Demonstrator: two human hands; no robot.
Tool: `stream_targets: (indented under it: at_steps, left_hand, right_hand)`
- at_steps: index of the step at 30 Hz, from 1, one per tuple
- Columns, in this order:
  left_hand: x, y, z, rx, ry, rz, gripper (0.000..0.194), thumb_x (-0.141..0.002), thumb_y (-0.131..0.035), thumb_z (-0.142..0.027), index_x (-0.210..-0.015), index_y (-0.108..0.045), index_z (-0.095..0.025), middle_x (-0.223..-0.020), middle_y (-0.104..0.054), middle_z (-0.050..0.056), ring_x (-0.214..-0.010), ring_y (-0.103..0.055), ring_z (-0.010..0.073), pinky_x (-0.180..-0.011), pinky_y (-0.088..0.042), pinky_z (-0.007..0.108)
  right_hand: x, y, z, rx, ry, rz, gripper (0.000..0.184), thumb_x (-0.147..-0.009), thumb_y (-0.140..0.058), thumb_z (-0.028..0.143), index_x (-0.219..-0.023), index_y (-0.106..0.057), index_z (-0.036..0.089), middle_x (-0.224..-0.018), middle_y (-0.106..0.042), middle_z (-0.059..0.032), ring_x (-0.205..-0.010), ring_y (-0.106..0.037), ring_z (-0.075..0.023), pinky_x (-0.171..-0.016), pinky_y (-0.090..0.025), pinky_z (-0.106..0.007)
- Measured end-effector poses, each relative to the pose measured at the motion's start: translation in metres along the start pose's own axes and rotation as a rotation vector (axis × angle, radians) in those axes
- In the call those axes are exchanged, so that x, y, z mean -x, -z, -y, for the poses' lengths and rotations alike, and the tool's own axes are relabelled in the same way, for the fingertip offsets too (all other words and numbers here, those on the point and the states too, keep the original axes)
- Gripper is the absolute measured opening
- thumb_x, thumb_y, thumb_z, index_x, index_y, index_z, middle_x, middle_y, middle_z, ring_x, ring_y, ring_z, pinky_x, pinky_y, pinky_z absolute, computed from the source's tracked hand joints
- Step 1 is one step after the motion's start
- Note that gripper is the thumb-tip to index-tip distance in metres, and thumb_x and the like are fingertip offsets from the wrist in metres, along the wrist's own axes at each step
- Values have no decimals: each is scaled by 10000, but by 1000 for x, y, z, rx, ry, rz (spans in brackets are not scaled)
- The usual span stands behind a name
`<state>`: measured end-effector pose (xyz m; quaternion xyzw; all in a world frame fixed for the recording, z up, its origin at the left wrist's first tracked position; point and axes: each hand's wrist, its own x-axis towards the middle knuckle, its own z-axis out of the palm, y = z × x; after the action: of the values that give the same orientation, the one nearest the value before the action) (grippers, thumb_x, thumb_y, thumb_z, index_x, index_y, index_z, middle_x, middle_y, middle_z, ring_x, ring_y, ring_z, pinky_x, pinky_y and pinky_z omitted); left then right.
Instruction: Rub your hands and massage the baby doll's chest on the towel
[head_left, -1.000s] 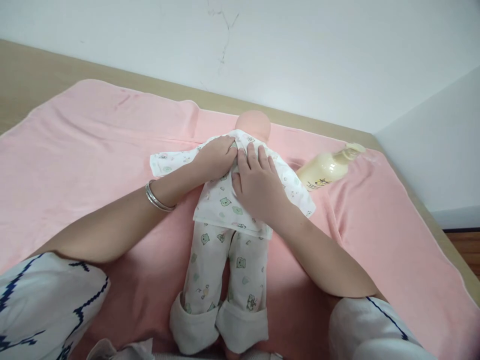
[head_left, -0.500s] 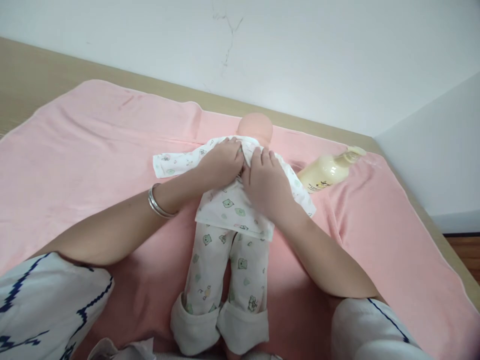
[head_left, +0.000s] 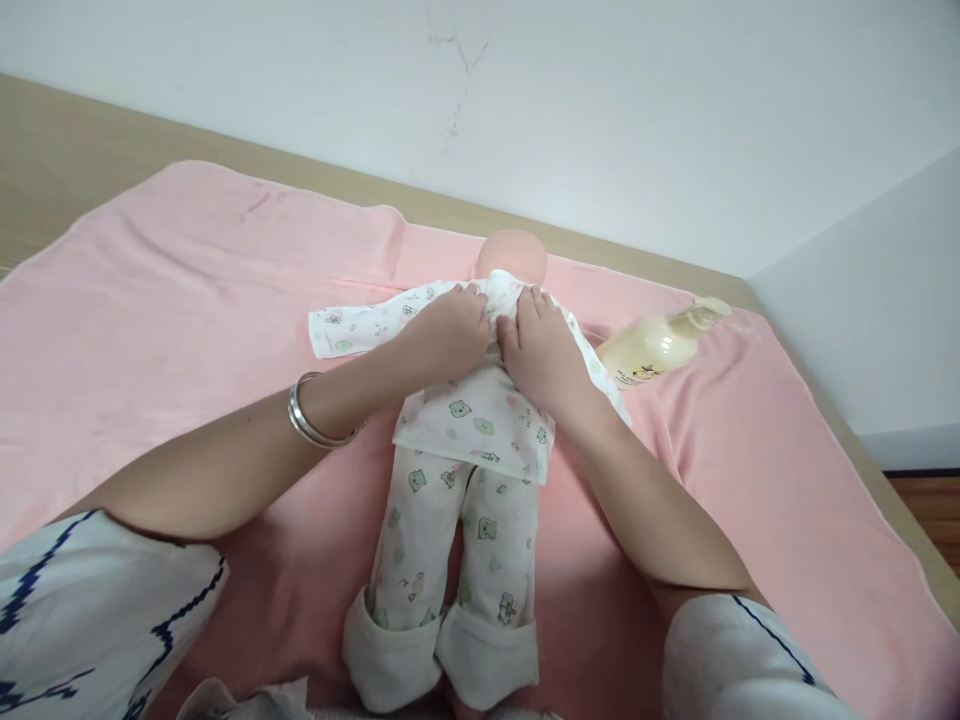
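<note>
A baby doll (head_left: 513, 256) lies stretched out on a pink blanket, its bald head away from me. It wears a white baby shirt (head_left: 472, 420) with small green animal prints and matching trousers (head_left: 427, 530) with wide turned-up cuffs. At the upper chest, my left hand (head_left: 450, 335) has its fingers curled on the shirt front, pinching the cloth. My right hand (head_left: 544, 355) is close beside it, thumb and fingers gripping the shirt below the collar. The fabric between the fingertips is partly hidden by my hands.
A pale yellow pump bottle (head_left: 652, 350) lies tilted on the pink blanket (head_left: 187, 260), right of the doll's shoulder. The wooden tabletop (head_left: 90, 125) shows along the back, against a white wall (head_left: 300, 80) with a crack.
My hands have moved slightly apart at the chest, and more of the white collar shows between them. My right hand has shifted a little right. The doll and bottle stay nearly in place.
</note>
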<state>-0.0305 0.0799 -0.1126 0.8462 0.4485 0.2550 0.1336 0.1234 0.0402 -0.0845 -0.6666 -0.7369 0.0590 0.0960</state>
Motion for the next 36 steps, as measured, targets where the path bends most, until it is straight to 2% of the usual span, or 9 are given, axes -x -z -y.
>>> stream_targets:
  at_steps: [3,6,14,18,21,25,28,33,36]
  left_hand:
    - [-12,0,9,95,143,29,274,-991,-372,-222,-851,-607,-211,-930,-701,108,-880,-654,262,-887,-546,443]
    - [-12,-9,8,111,174,-76,342,-1020,-298,-244,-928,-626,-215,-1016,-737,124,-948,-662,248,-956,-542,428]
    - [-1,-30,7,217,237,-265,450,-998,-344,-293,-1256,-695,-180,-1381,-748,112,-1315,-649,265,-1221,-469,472]
    - [-1,-29,7,237,248,-274,459,-998,-335,-280,-1225,-719,-173,-1343,-764,111,-1278,-669,266,-1221,-478,471]
    - [0,-27,5,247,240,-288,456,-995,-333,-274,-1202,-725,-165,-1277,-778,114,-1232,-681,274,-1209,-490,487]
    - [1,-28,6,280,250,-318,445,-987,-349,-274,-1179,-740,-186,-1275,-779,107,-1244,-680,278,-1204,-500,487]
    - [2,-30,7,298,260,-340,435,-990,-348,-277,-1151,-748,-222,-1264,-787,80,-1251,-681,270,-1200,-507,483]
    - [5,-31,8,318,242,-359,442,-990,-356,-278,-1178,-748,-203,-1285,-788,76,-1247,-689,254,-1200,-516,450]
    - [6,-30,8,312,227,-350,443,-992,-365,-273,-1205,-749,-209,-1327,-776,69,-1274,-686,252,-1209,-516,450]
  right_hand:
    - [29,-2,22,79,44,-1,654,-1082,-366,281,-1628,-345,-78,-1738,-303,-320,-1659,-259,-435,-1367,-237,-576]
    - [43,-2,32,67,85,-9,650,-1077,-381,283,-1638,-359,-45,-1750,-282,-308,-1672,-216,-439,-1378,-204,-599]
    - [-4,-10,-6,-174,47,-36,662,-1028,-362,298,-1645,-384,61,-1783,-277,-212,-1693,-189,-371,-1365,-182,-652]
    - [-7,-11,-8,-182,49,-58,643,-1019,-401,316,-1623,-433,96,-1774,-309,-198,-1688,-208,-380,-1353,-192,-679]
    - [0,0,-8,-240,58,-66,630,-1006,-437,319,-1601,-477,116,-1759,-354,-179,-1671,-281,-345,-1355,-267,-628]
    - [10,12,-12,-279,91,-277,602,-1042,-325,292,-1618,-475,207,-1753,-392,-94,-1642,-365,-260,-1328,-364,-576]
    - [10,6,-12,-220,117,-385,609,-1061,-219,268,-1597,-508,275,-1736,-422,-48,-1653,-340,-240,-1325,-363,-599]
    - [2,-8,-7,-170,157,-139,568,-1024,-350,256,-1530,-582,138,-1715,-448,-145,-1663,-310,-325,-1349,-289,-626]
    - [9,1,-4,-218,166,-148,595,-1034,-355,293,-1604,-493,190,-1760,-378,-104,-1679,-268,-318,-1343,-295,-638]
